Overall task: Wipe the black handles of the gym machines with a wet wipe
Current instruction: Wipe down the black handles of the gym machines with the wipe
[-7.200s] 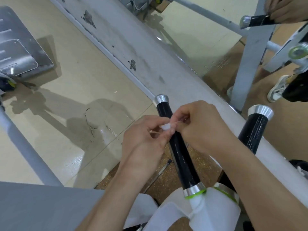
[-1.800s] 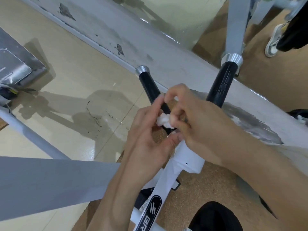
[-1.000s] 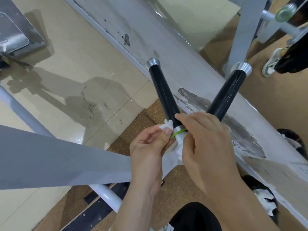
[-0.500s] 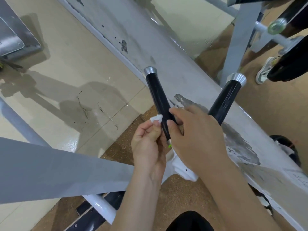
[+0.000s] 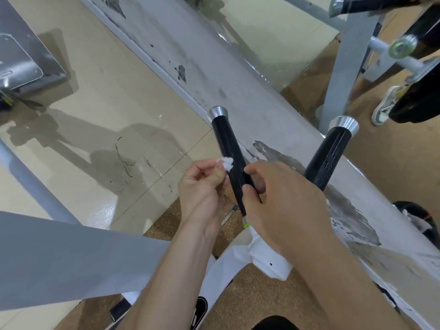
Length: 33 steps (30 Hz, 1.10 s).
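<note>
Two black handles with silver end caps rise from a white machine bracket [image 5: 266,260]. The left handle [image 5: 226,144] runs up between my hands; the right handle [image 5: 331,153] stands free beside it. My left hand [image 5: 202,186] pinches a small crumpled white wet wipe [image 5: 226,163] at its fingertips, right against the left side of the left handle. My right hand [image 5: 283,206] has its thumb and fingers curled round the lower part of that same handle, and it hides the handle's base.
A grey painted ledge [image 5: 214,75] with chipped patches runs diagonally behind the handles. A grey machine beam [image 5: 59,258] crosses at the lower left. Another machine's frame [image 5: 347,65] and a white shoe [image 5: 385,106] are at the upper right. Beige tiles lie on the left.
Both hands have moved up the left handle from its base. The wipe is now beside the handle's middle, and my right hand has closed round the handle.
</note>
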{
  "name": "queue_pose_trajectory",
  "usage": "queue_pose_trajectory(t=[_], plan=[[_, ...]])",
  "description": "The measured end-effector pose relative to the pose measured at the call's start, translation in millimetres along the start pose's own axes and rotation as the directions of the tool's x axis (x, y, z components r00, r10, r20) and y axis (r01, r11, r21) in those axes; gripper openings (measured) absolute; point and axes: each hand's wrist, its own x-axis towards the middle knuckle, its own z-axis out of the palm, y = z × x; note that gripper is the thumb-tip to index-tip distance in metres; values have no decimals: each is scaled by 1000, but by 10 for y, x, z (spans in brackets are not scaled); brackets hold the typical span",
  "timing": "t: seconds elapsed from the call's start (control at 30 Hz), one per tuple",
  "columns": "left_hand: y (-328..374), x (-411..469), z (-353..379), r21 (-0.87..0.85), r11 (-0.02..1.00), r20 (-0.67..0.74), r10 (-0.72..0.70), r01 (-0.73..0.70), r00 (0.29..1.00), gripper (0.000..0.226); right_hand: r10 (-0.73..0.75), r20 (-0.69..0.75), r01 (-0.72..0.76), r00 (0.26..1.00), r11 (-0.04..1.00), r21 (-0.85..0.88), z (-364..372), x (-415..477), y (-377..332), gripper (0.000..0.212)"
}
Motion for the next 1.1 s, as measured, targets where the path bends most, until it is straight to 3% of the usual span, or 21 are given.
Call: queue_pose_trajectory(t=[0.1, 0.17, 0.23, 0.37, 0.5, 0.7, 0.8, 0.9, 1.0, 1.1], plan=[[-5, 71, 14, 23, 999, 6, 41, -41, 999, 24, 16, 110, -29, 994, 992, 119, -27, 257, 32, 24], [-46, -5, -33, 42, 999, 21, 23, -24, 1000, 31, -28, 80, 24, 996, 998, 54, 36, 333, 18, 13], [-41, 2, -3, 18, 1000, 16, 17, -17, 1000, 31, -51, 62, 51, 997, 999, 8, 82, 333, 23, 19], [57, 316, 164, -32, 998, -95, 42, -45, 995, 21, -56, 70, 55, 996, 998, 18, 42, 321, 21, 16], [-11, 287, 155, -119, 992, -100, -54, 42, 993, 22, -32, 77, 30, 997, 999, 34, 26, 303, 3, 13], [140, 544, 307, -55, 998, -188, 15, -26, 982, 16, -42, 89, 38, 995, 998, 47, 13, 308, 2, 7], [162, 537, 305, -20, 1000, -158, 0, -3, 987, 13, -29, 103, 25, 994, 999, 44, -8, 314, -10, 4], [129, 423, 238, -17, 999, -151, -53, 51, 987, 13, -18, 116, 13, 993, 999, 47, -16, 315, -9, 15], [186, 590, 306, -5, 1000, -153, -25, 25, 988, 15, -4, 123, -4, 992, 998, 60, -17, 325, 0, 8], [302, 869, 437, -48, 999, -195, 12, -22, 981, 16, -13, 125, 8, 992, 999, 42, -16, 324, -2, 29]])
